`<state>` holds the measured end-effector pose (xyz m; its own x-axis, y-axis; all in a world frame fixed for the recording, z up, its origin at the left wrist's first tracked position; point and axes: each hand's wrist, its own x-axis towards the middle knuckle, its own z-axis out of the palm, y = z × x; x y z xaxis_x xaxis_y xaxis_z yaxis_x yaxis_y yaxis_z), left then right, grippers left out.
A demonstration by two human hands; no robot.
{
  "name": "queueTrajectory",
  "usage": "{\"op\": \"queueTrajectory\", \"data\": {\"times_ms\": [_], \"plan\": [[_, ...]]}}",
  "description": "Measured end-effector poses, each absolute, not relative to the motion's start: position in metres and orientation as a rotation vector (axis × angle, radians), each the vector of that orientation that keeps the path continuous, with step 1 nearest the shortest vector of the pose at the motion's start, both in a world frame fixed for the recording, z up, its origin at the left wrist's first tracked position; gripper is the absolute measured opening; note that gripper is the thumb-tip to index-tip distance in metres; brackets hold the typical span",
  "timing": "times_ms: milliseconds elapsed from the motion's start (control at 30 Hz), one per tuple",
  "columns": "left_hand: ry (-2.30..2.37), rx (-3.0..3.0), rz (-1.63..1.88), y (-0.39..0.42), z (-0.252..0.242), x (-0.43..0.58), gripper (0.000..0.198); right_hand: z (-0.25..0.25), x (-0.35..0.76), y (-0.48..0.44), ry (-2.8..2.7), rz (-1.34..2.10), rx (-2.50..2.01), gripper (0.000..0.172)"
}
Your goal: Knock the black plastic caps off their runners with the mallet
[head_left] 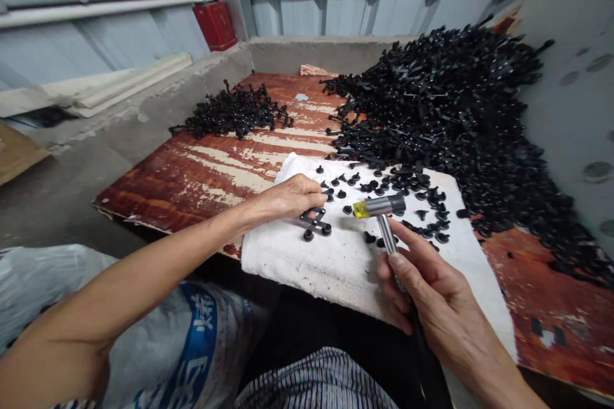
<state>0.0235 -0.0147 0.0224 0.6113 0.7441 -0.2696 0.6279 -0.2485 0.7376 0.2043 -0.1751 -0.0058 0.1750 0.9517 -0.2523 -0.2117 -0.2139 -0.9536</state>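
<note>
My right hand (422,275) grips a small mallet (386,236) by its handle, thumb along the metal shank. The mallet head has a yellow face on the left and a black one on the right, and it is held above a white cloth (288,268). My left hand (297,196) is closed on a black jointed part (314,220) with round feet, low over the cloth; the fingertips are partly hidden. Several small black round-based pegs (341,194) lie scattered on the cloth between and beyond my hands.
A large heap of black parts (432,96) covers the right and back of the worn red board (158,185). A smaller pile (235,110) sits at the back left. A perforated panel (575,96) stands at right, a red box (215,25) behind, plastic sacks (215,332) below left.
</note>
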Motion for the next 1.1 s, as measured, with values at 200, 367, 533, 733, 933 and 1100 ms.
{"op": "queueTrajectory", "data": {"times_ms": [200,367,533,733,933,1100], "plan": [[1.059,1.994,0.165,-0.0119,0.0195,0.0227,0.027,-0.0054,0.2053,-0.1744,-0.816,1.305,-1.347,0.064],[1.076,2.007,0.159,-0.0129,0.0203,0.0224,0.027,-0.0065,0.205,-0.1752,-0.82,1.306,-1.35,0.063],[1.12,1.998,0.151,-0.0158,0.023,0.0223,0.027,-0.0073,0.2059,-0.1751,-0.817,1.314,-1.348,0.065],[1.118,2.013,0.143,-0.0159,0.0236,0.0234,0.027,-0.0054,0.2055,-0.1749,-0.803,1.314,-1.346,0.066],[1.099,2.02,0.152,-0.0138,0.0214,0.0228,0.027,-0.0053,0.2057,-0.1738,-0.804,1.306,-1.352,0.068],[1.097,2.026,0.149,-0.0149,0.022,0.0247,0.027,-0.0064,0.2058,-0.1735,-0.836,1.298,-1.36,0.067]]}}
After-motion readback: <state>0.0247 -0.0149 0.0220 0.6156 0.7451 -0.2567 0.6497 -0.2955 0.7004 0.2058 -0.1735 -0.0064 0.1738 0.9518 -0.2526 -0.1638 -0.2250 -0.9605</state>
